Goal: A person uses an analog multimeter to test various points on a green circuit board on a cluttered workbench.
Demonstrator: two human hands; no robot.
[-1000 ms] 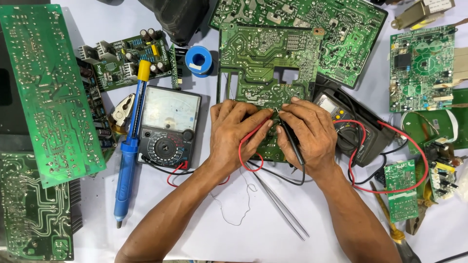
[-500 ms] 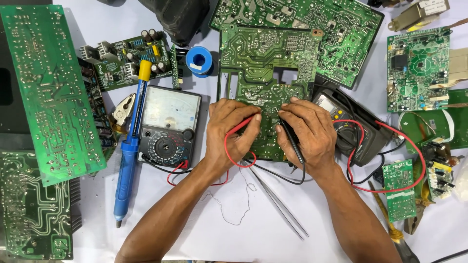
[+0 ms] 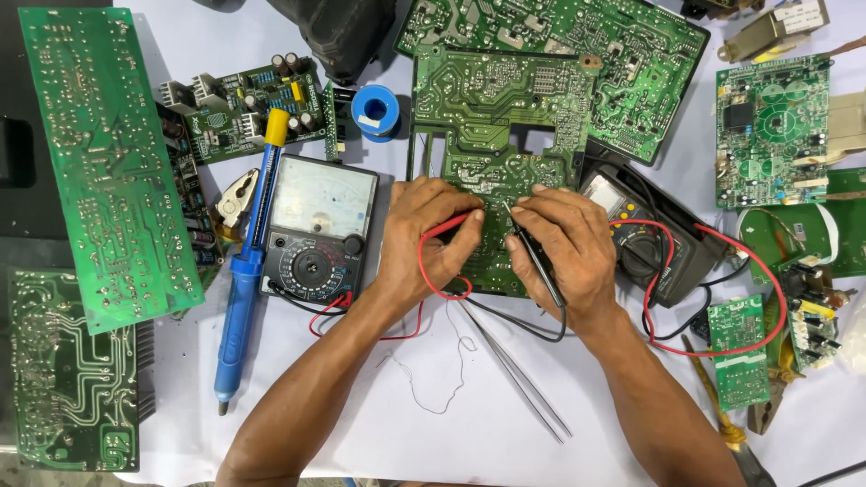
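My left hand (image 3: 431,236) pinches a red test probe (image 3: 448,225) whose tip touches the solder side of a green circuit board (image 3: 496,108) lying in the middle of the table. My right hand (image 3: 566,245) holds a black test probe (image 3: 536,257) against the same board, close beside the red one. Red and black leads loop from both probes under my wrists. An analogue multimeter (image 3: 317,227) lies just left of my left hand. A second dark meter (image 3: 642,242) sits right of my right hand.
A blue desoldering pump (image 3: 244,271) lies left of the analogue meter. Metal tweezers (image 3: 519,374) rest between my forearms. A blue solder spool (image 3: 375,112), pliers (image 3: 236,198) and several green boards surround the work, including a long one (image 3: 106,162) at left.
Both hands have shifted slightly up the board, and the probe tips sit closer together. The red lead's loop now lies lower, under my left hand.
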